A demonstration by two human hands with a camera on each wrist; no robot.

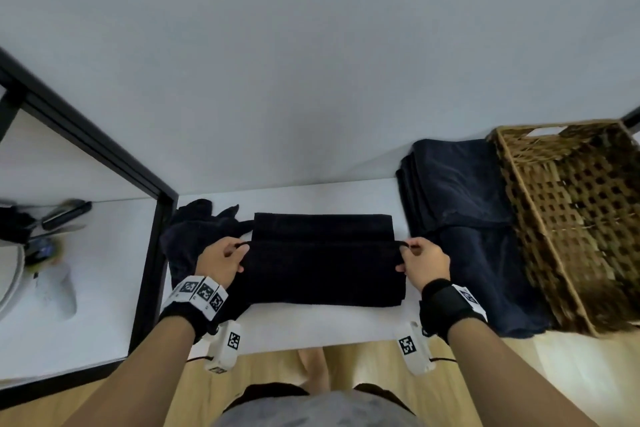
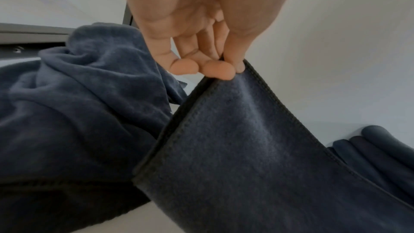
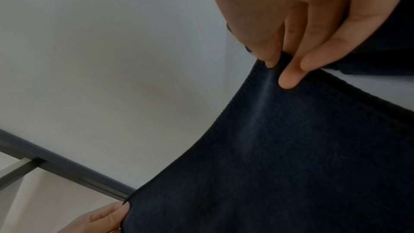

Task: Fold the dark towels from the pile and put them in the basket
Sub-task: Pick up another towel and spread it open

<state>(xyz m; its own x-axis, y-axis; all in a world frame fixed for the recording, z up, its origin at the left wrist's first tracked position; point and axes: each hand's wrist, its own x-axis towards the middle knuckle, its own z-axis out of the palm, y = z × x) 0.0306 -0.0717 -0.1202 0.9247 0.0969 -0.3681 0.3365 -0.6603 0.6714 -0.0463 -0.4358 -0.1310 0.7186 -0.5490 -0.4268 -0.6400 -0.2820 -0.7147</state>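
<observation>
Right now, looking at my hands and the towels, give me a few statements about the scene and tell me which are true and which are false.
1. Both hands pinch the same towel. True: the left hand and the right hand each hold a corner of the towel lying on the table.
2. The basket holds folded towels. False: the basket shows only its woven floor.
3. A stack of folded towels lies beside the basket. True: the folded towels sit just left of it.
4. An unfolded towel lies bunched by the left hand. True: the crumpled towel is there.
5. The right hand is open and flat. False: its thumb and finger pinch the cloth.
</observation>
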